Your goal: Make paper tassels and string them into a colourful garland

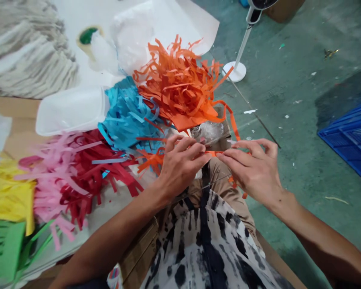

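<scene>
My left hand [183, 162] and my right hand [254, 170] are raised over my lap, fingertips pinched close to each other. Between them runs a short stretch of orange paper strip [213, 153], gripped at both sides. More orange fringe sticks out to the left of my left hand, and a few orange ends hang below my right fingers. A thin rod or wire seems to pass near the fingers, but its ends are unclear. Just beyond my hands, a large heap of orange paper strips [183, 90] lies at the table's edge.
Left of my hands lie blue strips [128, 114], red strips [90, 172], pink strips [55, 168], yellow paper [10, 196] and green paper [4, 249]. A white plastic tub [72, 112] sits among them. A white stand [234, 72] and blue crate [351, 136] are on the floor.
</scene>
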The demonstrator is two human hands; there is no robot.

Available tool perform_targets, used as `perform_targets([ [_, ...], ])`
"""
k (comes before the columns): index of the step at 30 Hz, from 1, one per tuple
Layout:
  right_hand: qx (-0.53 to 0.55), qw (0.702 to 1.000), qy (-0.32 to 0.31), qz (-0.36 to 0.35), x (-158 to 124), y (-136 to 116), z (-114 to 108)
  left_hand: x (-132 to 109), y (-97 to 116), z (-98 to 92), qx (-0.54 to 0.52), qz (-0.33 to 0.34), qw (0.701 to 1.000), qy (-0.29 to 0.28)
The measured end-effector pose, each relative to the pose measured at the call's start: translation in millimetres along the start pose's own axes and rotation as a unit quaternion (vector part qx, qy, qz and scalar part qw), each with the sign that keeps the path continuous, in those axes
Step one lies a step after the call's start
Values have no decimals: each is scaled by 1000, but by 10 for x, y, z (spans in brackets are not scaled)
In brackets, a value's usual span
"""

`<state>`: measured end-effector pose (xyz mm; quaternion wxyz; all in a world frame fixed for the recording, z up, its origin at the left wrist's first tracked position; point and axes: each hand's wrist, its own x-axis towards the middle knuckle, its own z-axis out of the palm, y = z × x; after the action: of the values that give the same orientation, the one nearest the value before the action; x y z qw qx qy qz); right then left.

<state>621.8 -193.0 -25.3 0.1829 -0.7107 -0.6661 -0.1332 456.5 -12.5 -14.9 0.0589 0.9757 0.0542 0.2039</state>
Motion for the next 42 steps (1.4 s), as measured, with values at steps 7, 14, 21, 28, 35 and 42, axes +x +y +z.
perform_targets([
  [7,28,999,9,27,-204,261,-103,-225,-193,-298,21,-64,998,8],
  [14,10,999,-18,28,-92,192,-147,134,79,-2,-64,31,995,-66],
  [21,27,999,-21,36,8,159,-97,216,2,223,-67,27,988,-136],
  [28,55,993,-50,89,25,176,31,156,3,156,-30,-9,992,-125],
  [35,25,988,-93,119,68,193,56,52,-50,106,3,-119,988,-102],
  [42,11,985,-129,114,211,208,-23,126,-42,61,-68,-195,973,-100],
])
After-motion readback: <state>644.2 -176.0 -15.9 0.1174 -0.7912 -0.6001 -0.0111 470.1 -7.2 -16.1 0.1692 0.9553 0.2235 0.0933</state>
